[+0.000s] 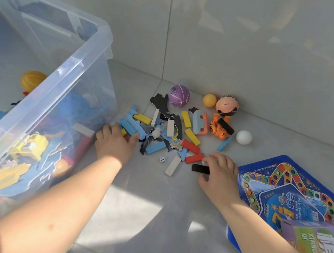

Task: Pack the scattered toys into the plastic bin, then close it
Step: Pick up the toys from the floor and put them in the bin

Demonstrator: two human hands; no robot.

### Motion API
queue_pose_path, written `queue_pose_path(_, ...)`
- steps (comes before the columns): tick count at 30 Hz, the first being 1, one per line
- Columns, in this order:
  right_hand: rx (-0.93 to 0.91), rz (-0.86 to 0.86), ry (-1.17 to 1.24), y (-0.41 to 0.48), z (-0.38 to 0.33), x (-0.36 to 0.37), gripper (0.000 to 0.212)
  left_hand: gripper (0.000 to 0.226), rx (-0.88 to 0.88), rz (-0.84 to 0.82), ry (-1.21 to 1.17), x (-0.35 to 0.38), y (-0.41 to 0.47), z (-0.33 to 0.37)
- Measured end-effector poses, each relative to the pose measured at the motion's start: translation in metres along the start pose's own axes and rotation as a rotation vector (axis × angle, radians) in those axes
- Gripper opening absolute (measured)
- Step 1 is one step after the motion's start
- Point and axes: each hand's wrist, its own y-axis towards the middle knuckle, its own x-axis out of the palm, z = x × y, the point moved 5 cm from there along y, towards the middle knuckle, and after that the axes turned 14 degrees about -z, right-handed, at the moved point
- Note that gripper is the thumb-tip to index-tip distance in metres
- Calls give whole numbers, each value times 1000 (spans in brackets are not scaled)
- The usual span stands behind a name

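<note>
A clear plastic bin [82, 64] fills the left side, holding blocks, puzzle pieces, a yellow truck [30, 147] and an orange ball [32, 80]. On the floor beside it lies a heap of coloured blocks and puzzle pieces [161, 130]. My left hand [114, 142] rests palm down on the heap's left edge, fingers spread over blue and yellow blocks. My right hand [220, 173] pinches a black block [199, 168] between thumb and fingers, just above the floor.
Against the wall sit a purple ball [179, 95], a small orange ball [209, 100], a pink face ball [227, 106], an orange toy [219, 129] and a white ball [244, 137]. A blue game board [289, 189] and a colourful box [317, 240] lie at the right. A white die [161, 159] lies near the heap.
</note>
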Motion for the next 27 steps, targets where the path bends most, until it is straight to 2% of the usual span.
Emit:
queue_pose_path(3,-36,-142,18,2,-12,12,71,78,46,-30,120,5,2,-1)
queue_pose_path(6,-111,-228,34,5,-31,19,88,68,92,-58,187,9,0,-2)
queue_pose_path(8,-151,-250,-34,10,-41,22,91,59,119,-69,209,10,-2,2)
queue_pose_path(11,-193,-240,-94,19,-51,22,90,55,88,-85,225,10,0,4)
queue_pose_path(16,-232,-174,-286,25,-55,17,78,35,61,-111,324,13,2,4)
queue_pose_path(18,-280,-61,-370,25,-62,15,74,29,70,-119,312,12,2,4)
queue_pose_path(23,-337,61,-416,24,-72,28,52,31,-1,-144,34,0,-13,-1)
queue_pose_path(25,-321,48,-393,18,-77,28,49,29,56,-152,-22,-7,-28,6)
queue_pose_path(27,-302,-9,-286,14,-83,21,47,31,191,-127,-56,-20,-47,21)
